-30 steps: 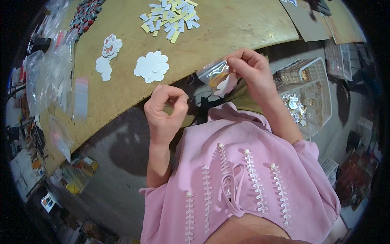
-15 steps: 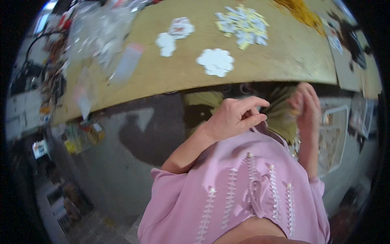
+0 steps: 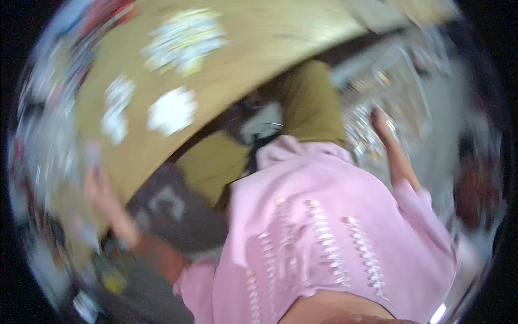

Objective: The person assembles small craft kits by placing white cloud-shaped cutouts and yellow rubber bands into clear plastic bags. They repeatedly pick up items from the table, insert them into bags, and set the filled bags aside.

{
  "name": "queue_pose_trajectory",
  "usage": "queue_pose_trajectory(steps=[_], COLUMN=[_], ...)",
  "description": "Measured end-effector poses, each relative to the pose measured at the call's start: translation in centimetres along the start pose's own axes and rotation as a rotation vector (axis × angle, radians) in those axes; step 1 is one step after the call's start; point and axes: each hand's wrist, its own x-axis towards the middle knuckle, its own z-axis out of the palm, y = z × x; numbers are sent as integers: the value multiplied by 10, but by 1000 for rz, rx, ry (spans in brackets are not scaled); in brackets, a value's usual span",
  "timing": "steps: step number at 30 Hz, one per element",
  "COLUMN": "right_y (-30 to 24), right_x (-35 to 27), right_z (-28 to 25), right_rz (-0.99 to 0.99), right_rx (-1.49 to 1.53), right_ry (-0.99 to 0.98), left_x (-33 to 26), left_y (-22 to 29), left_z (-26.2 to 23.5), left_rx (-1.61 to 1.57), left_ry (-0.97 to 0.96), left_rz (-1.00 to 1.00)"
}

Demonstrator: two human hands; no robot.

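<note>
My left hand (image 3: 100,189) is stretched out over the left end of the wooden table (image 3: 259,32). It is smeared by motion, beside a clear bag with a pinkish top (image 3: 93,148); whether the fingers hold the bag I cannot tell. On my right, low beside my leg, my right hand (image 3: 380,120) reaches into a pale, shallow plastic bin (image 3: 423,100). Small shiny silver and gold pieces (image 3: 362,132) lie in the bin around that hand. Its fingers are too blurred to read.
On the table lie a pile of white and yellow slips (image 3: 186,40), a cluster of white pieces (image 3: 172,112) and another white cluster (image 3: 117,108). Blurred clear plastic bags (image 3: 51,162) crowd the left end. My knees (image 3: 313,102) are by the table's edge.
The view has swung to the right. My left hand has gone from above my lap to the table's left end by the bags. My right hand has dropped into the bin.
</note>
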Motion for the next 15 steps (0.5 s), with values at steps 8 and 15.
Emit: queue_pose_trajectory(steps=[8, 15], right_y=[-2, -19], right_x=[-50, -12], right_z=[-25, -38], right_rz=[137, 270], right_rx=[-94, 268], right_ry=[123, 380], left_x=[20, 17], left_y=[31, 56], left_z=[-11, -25], left_rx=[-35, 122], left_ry=[29, -27], left_rz=[21, 227])
